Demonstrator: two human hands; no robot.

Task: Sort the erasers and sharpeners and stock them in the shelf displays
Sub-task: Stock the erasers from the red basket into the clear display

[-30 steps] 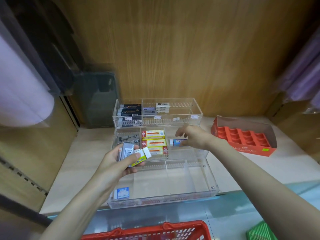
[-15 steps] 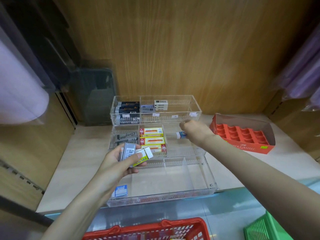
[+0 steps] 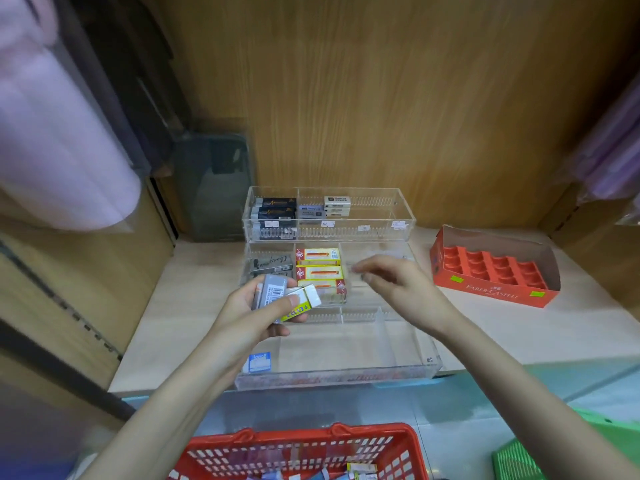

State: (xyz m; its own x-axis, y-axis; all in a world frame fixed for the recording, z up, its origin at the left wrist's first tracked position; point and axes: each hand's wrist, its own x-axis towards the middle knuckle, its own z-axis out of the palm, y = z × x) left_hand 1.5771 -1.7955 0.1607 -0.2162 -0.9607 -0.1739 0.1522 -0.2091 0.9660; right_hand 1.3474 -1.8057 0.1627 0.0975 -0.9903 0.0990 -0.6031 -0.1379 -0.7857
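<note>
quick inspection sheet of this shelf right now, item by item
surface: pale wooden shelf carrying a clear three-tier display
job's things: grey eraser and yellow-sleeved eraser in left hand; yellow boxes in middle tier; black erasers in back tier; blue-labelled eraser in front tier
clutter: orange tray box to the right; red basket below, holding more stock
grippers: left hand grips two erasers; right hand blurred over middle tier, hold unclear
cables: nothing seen
surroundings: wood back panel; pink rolls at left

Two bare forearms lead to a left hand and a right hand, both with short, plain fingernails.
</note>
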